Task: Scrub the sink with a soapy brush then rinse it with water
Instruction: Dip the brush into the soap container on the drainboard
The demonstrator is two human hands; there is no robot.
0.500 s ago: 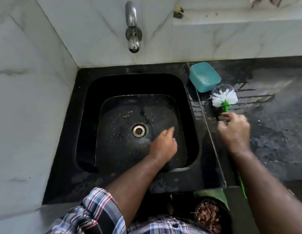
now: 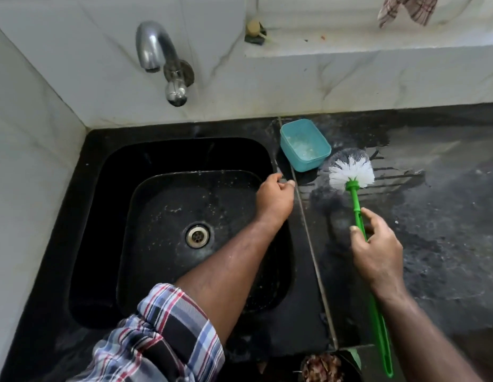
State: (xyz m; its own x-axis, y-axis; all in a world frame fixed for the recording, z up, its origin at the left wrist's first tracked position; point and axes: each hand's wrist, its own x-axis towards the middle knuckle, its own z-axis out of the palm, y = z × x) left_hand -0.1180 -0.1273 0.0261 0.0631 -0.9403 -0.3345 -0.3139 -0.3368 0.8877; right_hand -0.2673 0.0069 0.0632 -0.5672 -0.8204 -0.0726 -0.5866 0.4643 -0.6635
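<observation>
The black sink (image 2: 107, 216) fills the left of the view, with a steel drain (image 2: 197, 235) in its floor and a chrome tap (image 2: 162, 60) on the wall above. My right hand (image 2: 377, 252) grips the green handle of a brush; its white bristle head (image 2: 351, 172) lies on the wet counter to the sink's right. My left hand (image 2: 275, 198) reaches over the sink's right rim, fingers curled, just short of a teal tub (image 2: 304, 144) of soapy water. I cannot tell whether it touches the rim.
The wet black counter (image 2: 432, 216) stretches right of the sink. White marble walls close off the left and back. A checked cloth (image 2: 405, 9) hangs at the top right. A dark bowl of scraps (image 2: 325, 366) sits at the bottom edge.
My left hand has lifted from the sink floor and moved up to the right rim, toward the teal tub. The right hand has slid down the brush handle.
</observation>
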